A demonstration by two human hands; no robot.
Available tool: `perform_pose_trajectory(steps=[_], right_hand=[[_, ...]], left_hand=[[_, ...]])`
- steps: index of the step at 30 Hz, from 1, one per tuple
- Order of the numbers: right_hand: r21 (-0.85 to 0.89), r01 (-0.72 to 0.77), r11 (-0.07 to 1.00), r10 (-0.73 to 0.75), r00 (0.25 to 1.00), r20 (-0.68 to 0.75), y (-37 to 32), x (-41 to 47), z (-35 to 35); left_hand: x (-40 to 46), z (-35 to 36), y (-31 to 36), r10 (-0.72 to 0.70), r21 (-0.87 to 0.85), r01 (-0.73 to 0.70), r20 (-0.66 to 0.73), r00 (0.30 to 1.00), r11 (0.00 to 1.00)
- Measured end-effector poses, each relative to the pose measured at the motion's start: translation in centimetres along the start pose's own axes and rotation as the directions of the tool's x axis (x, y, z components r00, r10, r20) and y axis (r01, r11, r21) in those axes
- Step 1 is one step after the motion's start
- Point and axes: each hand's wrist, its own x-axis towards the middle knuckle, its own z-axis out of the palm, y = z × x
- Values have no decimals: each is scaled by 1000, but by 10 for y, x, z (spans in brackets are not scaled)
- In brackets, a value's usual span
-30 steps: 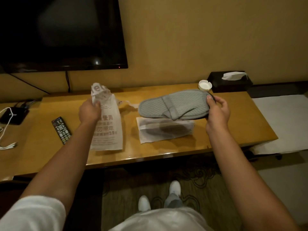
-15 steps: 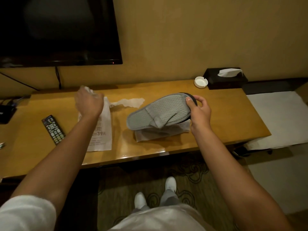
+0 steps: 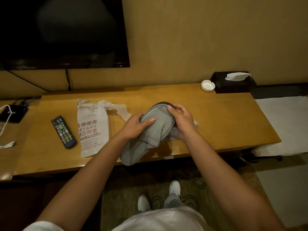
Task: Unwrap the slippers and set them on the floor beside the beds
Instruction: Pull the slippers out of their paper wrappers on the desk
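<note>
Dim hotel room, wooden desk (image 3: 216, 124) under a wall television (image 3: 63, 32): slippers out of the wrapper, held in both hands.

Fingers (image 3: 173, 108) of the right hand (image 3: 180, 121) clamped over the heel end of the grey slippers (image 3: 155, 126); left hand (image 3: 135, 126) pinching the near side, thumb flat on the textured fabric. Pair lifted above the desk front, toe end hanging past the edge toward the floor. Looks like separating the two slippers: best done by keeping the heel pinned with the right and peeling the upper one away with the left, slowly, without creasing the soft uppers. Empty printed wrapper (image 3: 92, 129) flat to the left, torn strip (image 3: 119, 109) beside it, remote control (image 3: 64, 131) further left, ashtray (image 3: 207, 85) and tissue box (image 3: 233, 82) at the far right corner. Nothing on the floor yet.
</note>
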Motion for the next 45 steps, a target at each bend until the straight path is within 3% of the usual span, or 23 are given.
perform_pose_trajectory(steps=[3,8,14,17,21,24,26,28,30,32,34,38,45], right_hand=[[78,-210,975,206,977,57,27,7,2],[-87,-445,891,447,895,8,76,17,-14],[-143,-513,847,513,857,-36,94,22,-29],[-153,-501,852,503,864,-28,91,24,-32],[-155,-495,855,496,867,-33,88,26,-33],[-149,-491,858,492,870,-36,86,28,-36],[-128,-476,870,476,879,-32,82,31,-41],[-127,-455,882,457,889,-10,76,30,-44],[-131,-430,894,436,900,24,71,27,-44],[-126,-390,912,398,917,44,63,25,-57],[-115,-366,923,375,925,63,59,22,-61],[-86,-375,923,379,925,34,58,20,-85],[-97,-427,899,429,903,-9,67,19,-103]], left_hand=[[-2,-7,-43,-147,-134,126,-161,976,983],[-2,-17,-103,-506,-370,387,-316,802,845],[17,-18,-126,-552,-294,469,-367,749,833],[24,-20,-126,-507,-189,474,-422,752,860],[24,-20,-118,-359,122,476,-504,786,871],[30,-15,-96,-86,435,361,-535,841,825],[43,2,-71,105,533,171,-447,888,829],[55,28,-50,156,576,28,-267,951,817],[67,52,-37,117,647,-58,-49,992,761],[81,82,-27,33,697,-128,148,988,706],[86,96,-30,-78,758,-137,240,968,637],[83,118,-37,-125,841,-100,195,973,531],[86,110,-39,-70,873,-108,160,985,475]])
